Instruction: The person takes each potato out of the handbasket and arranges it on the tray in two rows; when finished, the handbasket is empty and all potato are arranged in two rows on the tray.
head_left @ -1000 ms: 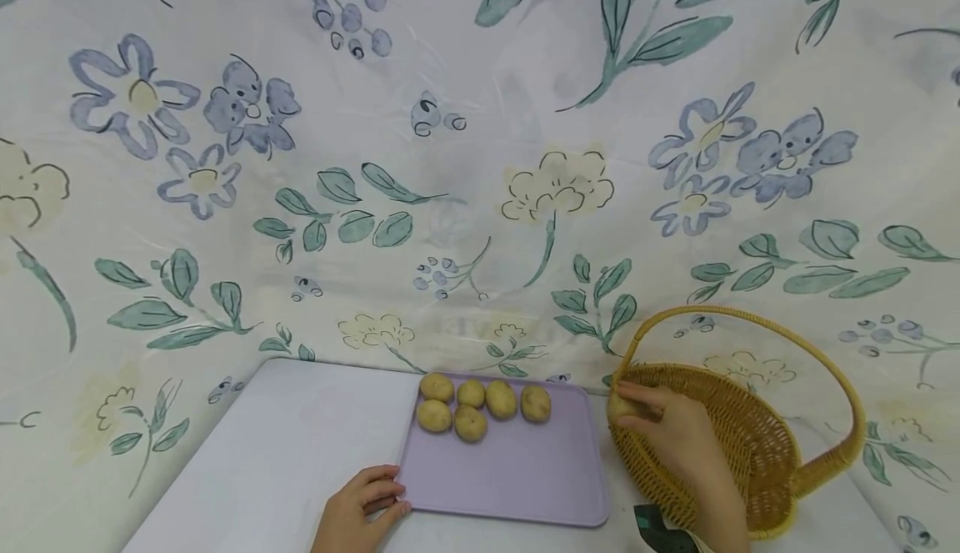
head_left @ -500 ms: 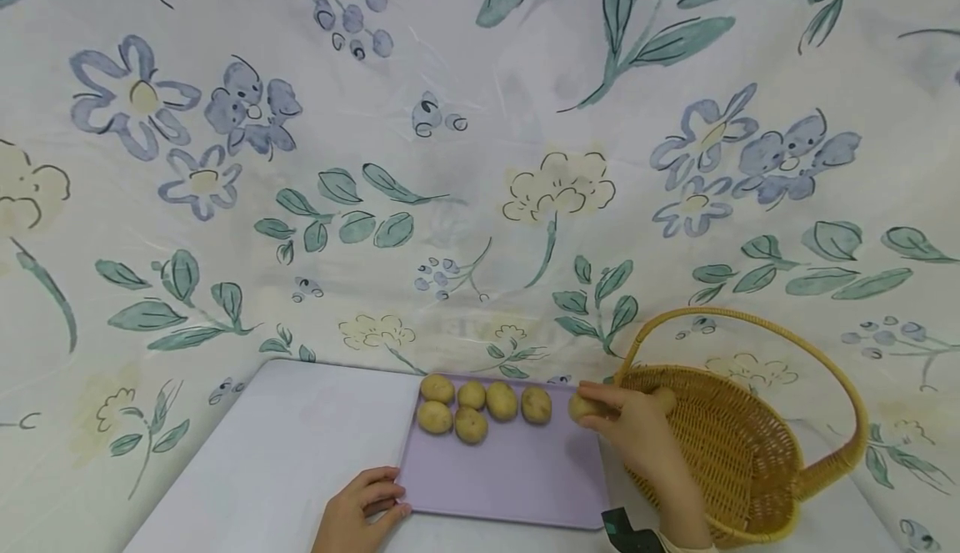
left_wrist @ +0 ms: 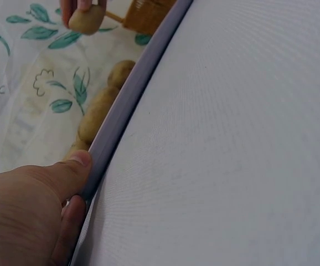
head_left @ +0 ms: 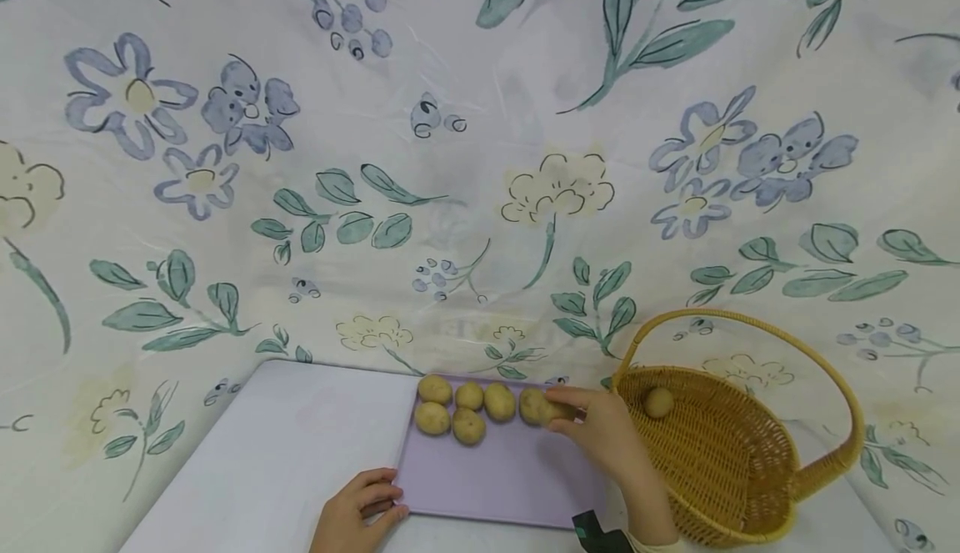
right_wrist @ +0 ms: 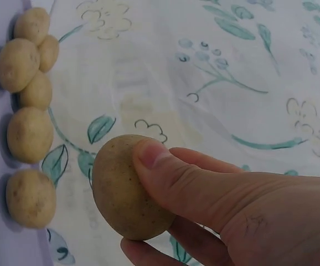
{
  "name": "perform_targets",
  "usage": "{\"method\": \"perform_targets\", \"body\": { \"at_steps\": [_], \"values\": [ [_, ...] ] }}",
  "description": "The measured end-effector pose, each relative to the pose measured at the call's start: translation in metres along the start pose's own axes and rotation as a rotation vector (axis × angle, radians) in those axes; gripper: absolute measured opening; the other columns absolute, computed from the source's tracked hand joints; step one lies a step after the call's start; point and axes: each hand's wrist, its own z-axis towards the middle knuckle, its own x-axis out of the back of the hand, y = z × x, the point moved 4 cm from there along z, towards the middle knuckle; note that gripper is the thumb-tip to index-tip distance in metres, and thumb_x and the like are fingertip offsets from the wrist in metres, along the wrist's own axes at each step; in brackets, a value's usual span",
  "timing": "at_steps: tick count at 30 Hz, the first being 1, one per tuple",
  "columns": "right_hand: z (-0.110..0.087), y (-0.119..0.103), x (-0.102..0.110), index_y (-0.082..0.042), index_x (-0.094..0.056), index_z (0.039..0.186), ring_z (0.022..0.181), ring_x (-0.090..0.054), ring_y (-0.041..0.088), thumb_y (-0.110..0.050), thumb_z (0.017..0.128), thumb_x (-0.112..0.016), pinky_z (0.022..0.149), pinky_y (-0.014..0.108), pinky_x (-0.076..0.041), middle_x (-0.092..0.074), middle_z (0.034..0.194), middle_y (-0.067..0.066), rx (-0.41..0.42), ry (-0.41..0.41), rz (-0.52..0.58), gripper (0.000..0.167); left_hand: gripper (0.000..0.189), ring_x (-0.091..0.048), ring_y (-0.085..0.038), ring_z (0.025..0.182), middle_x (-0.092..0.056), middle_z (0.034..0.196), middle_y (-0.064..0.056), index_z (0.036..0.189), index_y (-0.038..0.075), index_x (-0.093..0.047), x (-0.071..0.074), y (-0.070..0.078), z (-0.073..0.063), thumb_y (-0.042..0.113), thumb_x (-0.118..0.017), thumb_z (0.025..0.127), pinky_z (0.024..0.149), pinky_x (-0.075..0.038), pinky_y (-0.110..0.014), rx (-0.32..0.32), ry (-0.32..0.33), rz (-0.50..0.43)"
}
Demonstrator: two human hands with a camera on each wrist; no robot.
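Observation:
In the right wrist view, my right hand [right_wrist: 187, 205] holds a potato [right_wrist: 124, 188] between thumb and fingers. The head view has that hand above the right part of a lilac tray [head_left: 495, 486], where the held potato overlaps the rightmost potato [head_left: 533, 407] on the tray. Several more potatoes [head_left: 432, 419] lie along the tray's back left. At the front left corner, my left hand [head_left: 358, 507] grips the tray's edge; the left wrist view shows its thumb on the rim and a finger lower down the side.
Right of the tray stands a wicker basket [head_left: 697, 486] with a tall arched handle [head_left: 750, 319], tilted toward me. One potato [head_left: 659, 403] lies inside it near the back left. A white table [head_left: 300, 436] extends left of the tray, and a floral cloth [head_left: 450, 161] hangs behind.
My right hand has carried the potato left from the basket's rim to above the tray, uncovering a potato inside the basket. The left hand stays at the tray's corner.

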Motion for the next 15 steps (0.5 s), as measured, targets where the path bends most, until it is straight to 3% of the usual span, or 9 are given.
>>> {"method": "perform_targets", "body": {
  "at_steps": [8, 15],
  "values": [
    [0.006, -0.012, -0.022, -0.011, -0.080, 0.111, 0.109, -0.073, 0.026, -0.005, 0.074, -0.087, 0.085, 0.030, -0.067, -0.077, 0.118, 0.006, 0.019, -0.004, 0.020, 0.038, 0.022, -0.068, 0.002, 0.095, -0.072, 0.109, 0.001, 0.082, 0.015, -0.077, 0.001, 0.000, 0.000, 0.005, -0.092, 0.069, 0.077, -0.064, -0.013, 0.011, 0.017, 0.029],
    [0.009, -0.018, -0.039, -0.007, -0.079, 0.109, 0.108, -0.073, 0.026, -0.005, 0.072, -0.088, 0.087, 0.035, -0.066, -0.077, 0.116, 0.005, 0.041, -0.002, -0.003, 0.038, 0.020, -0.069, 0.002, 0.093, -0.072, 0.112, -0.003, 0.084, 0.011, -0.077, 0.000, 0.000, -0.001, 0.004, -0.091, 0.071, 0.078, -0.064, -0.014, 0.028, -0.008, -0.006]
  ]
}}
